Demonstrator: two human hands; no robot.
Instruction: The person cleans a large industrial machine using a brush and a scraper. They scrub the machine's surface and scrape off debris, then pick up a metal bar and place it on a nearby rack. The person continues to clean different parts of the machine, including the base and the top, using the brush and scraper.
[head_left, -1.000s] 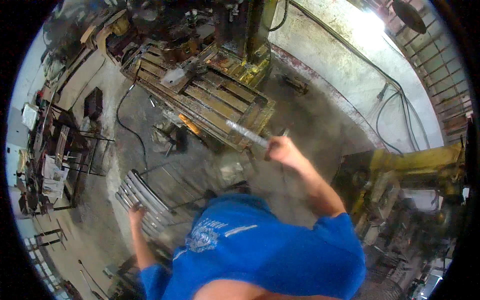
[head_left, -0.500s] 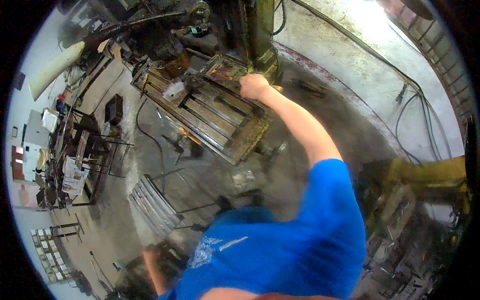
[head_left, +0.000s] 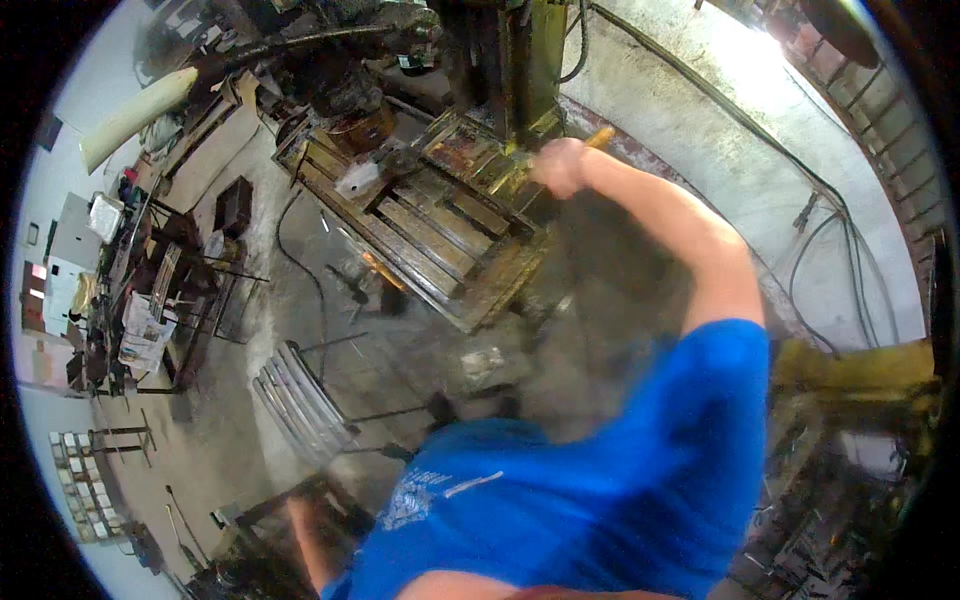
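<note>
At the back right corner of a slotted metal machine table point(head_left: 425, 238), my right hand point(head_left: 560, 167) is closed and smeared by motion. An orange handle point(head_left: 603, 136) sticks out behind it, and a yellowish part shows in front, over the table's edge. The kind of tool cannot be made out. A pale lump point(head_left: 358, 180) lies on the table's left part. Down at the lower left, my left hand point(head_left: 302, 508) hangs beside a dark frame, its fingers blurred and hard to read.
A tall machine column point(head_left: 505, 80) rises behind the table. A slatted grey chair point(head_left: 300, 400) stands left of me. A cluttered workbench point(head_left: 150, 335) lines the left side. Cables point(head_left: 850, 240) hang down the pale wall at right, above a yellow beam point(head_left: 860, 368).
My right hand has moved right along the table's back edge, and the orange handle now shows behind it. My right elbow has swung outward. The left hand has barely moved.
</note>
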